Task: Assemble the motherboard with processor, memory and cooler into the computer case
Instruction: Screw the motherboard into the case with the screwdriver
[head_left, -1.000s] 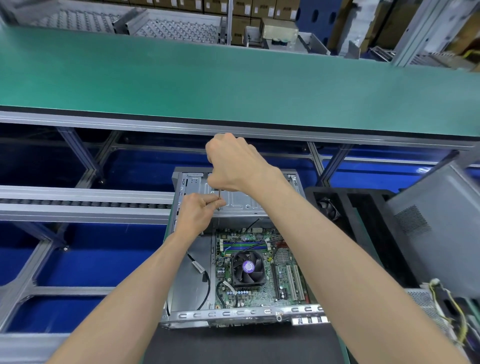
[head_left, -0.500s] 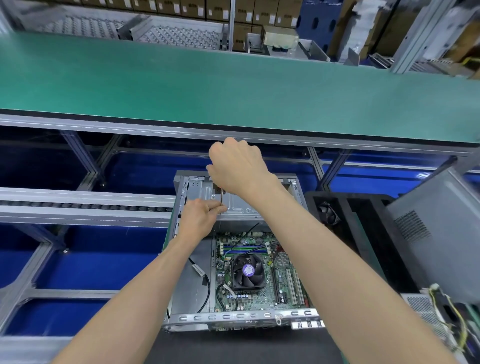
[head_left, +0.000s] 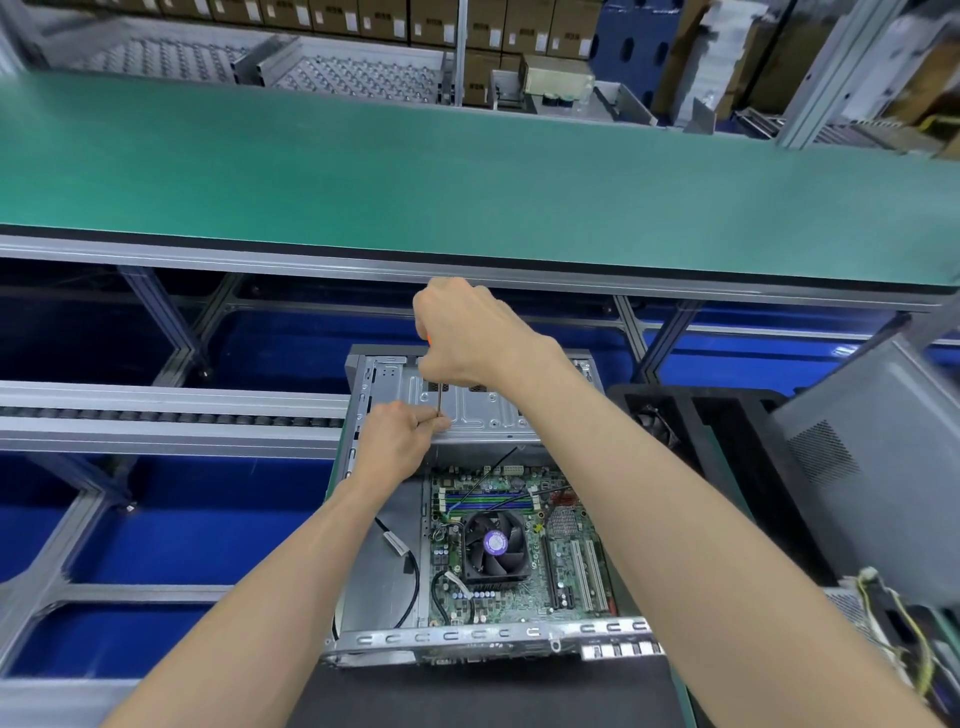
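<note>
Overhead, green conveyor belt (head_left: 467, 171), stacked cartons (head_left: 431, 23).

The open grey computer case (head_left: 467, 415) lies flat. Inside it the green motherboard (head_left: 566, 566) lies flat too, carrying a black fan cooler (head_left: 496, 545) with a purple hub, and blue-and-green memory slots (head_left: 488, 503) beyond the cooler.

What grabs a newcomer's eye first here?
Two bare hands meet over the far end of the open computer case: the right hand grips a screwdriver from above, the left hand pinches near its tip. Nearer, the motherboard lies in the case, its black cooler fan in the middle.
</note>
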